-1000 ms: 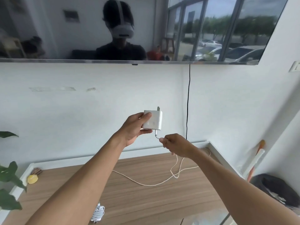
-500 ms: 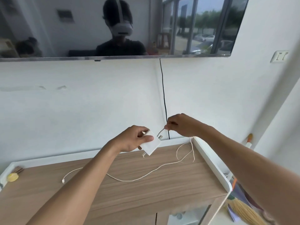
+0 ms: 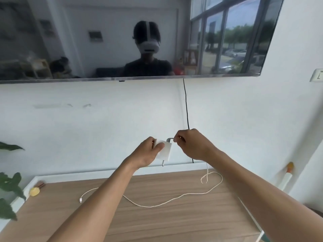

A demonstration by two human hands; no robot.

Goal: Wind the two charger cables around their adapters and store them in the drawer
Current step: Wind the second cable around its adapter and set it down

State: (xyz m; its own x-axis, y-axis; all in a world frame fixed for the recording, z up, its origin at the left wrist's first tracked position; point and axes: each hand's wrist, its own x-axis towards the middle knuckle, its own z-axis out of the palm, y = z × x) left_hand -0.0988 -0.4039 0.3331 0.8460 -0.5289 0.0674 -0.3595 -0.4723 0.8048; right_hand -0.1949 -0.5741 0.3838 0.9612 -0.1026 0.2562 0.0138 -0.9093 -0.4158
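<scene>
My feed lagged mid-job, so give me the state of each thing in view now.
White square adapter: held up in left hand.
White charger cable: unwound, trailing loose across wooden cabinet top.
Right hand: pinching the cable beside the adapter.
Wall-mounted screen: dark, only reflecting.

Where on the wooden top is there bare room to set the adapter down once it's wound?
Bare wood lies in front of the cable, across the near middle of the wooden top, and at the back left between the yellow object and the left forearm. The back right corner is crowded by the cable's loops.
</scene>
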